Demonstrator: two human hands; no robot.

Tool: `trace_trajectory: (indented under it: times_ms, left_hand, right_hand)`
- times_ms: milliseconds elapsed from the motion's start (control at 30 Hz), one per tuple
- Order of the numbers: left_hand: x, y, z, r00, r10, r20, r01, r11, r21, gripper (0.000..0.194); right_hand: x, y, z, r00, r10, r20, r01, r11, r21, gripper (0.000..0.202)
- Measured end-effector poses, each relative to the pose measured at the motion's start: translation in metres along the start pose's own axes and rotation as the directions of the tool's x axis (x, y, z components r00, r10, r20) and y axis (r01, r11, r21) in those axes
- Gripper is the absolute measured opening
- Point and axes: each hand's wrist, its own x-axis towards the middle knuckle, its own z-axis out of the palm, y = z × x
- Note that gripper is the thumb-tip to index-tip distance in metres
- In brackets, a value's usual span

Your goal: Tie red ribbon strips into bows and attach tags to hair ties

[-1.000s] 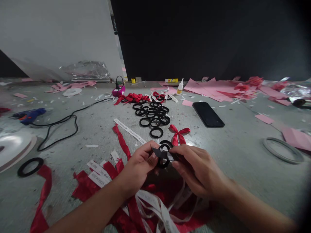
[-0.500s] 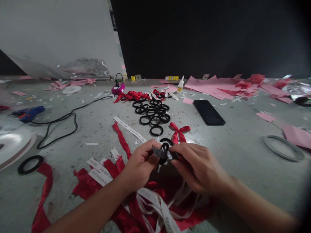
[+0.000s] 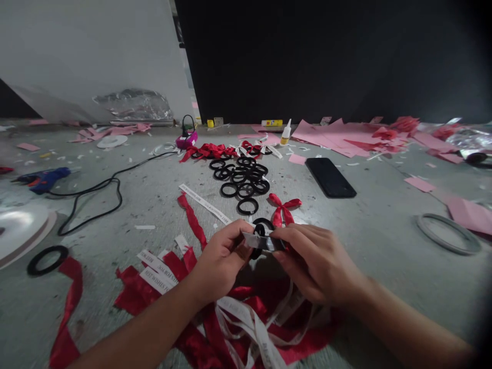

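Observation:
Just in front of me, my left hand (image 3: 225, 259) is closed, pinching the left end of a short shiny grey strip (image 3: 257, 240). My right hand (image 3: 317, 259) has its thumb and forefinger closed on the strip's right end. A small black ring (image 3: 258, 253) stands on edge between the hands, touching the strip; whether fingers also grip it is hidden. Another black ring (image 3: 263, 221) shows just behind. Beyond the right hand lies a red ribbon bow (image 3: 284, 207). Below both hands are heaped red ribbon (image 3: 200, 346) and white printed ribbon (image 3: 246, 320).
Several black rings (image 3: 246, 177) lie piled ahead, near red bows (image 3: 213, 151). A phone (image 3: 330, 177) and glue bottle (image 3: 286, 134) are to the right. On the left are a blue glue gun (image 3: 46, 179), its cord (image 3: 119, 189) and a ribbon spool (image 3: 23, 230).
The grey strip has turned so that its face shows more light, and the small black ring has shifted slightly left. Both hands stay nearly in place.

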Motion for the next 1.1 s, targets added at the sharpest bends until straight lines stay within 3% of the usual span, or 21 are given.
trace_trajectory:
  times_ms: [367, 633, 833, 1100]
  left_hand:
    - [0.001, 0.001, -0.004, 0.998, 0.027, -0.059, -0.022, 0.996, 0.084, 0.029]
    - [0.001, -0.003, -0.005, 0.998, 0.054, 0.029, -0.058, 0.989, 0.137, 0.030]
    - [0.002, -0.006, -0.007, 1.000, 0.023, 0.007, -0.023, 0.994, 0.103, 0.030]
    - [0.000, -0.006, -0.003, 0.998, 0.031, 0.056, -0.035, 0.997, 0.066, 0.033]
  right_hand:
    - [-0.001, 0.008, -0.009, 1.000, -0.007, 0.002, 0.007, 1.000, -0.015, 0.017]
    - [0.000, 0.001, -0.003, 0.999, 0.003, 0.033, -0.005, 0.998, 0.068, 0.015]
    - [-0.002, 0.011, -0.009, 0.999, 0.007, 0.044, -0.010, 0.998, 0.059, 0.015]
    - [0.000, 0.003, -0.005, 0.998, 0.006, 0.067, -0.015, 0.990, 0.138, 0.019]
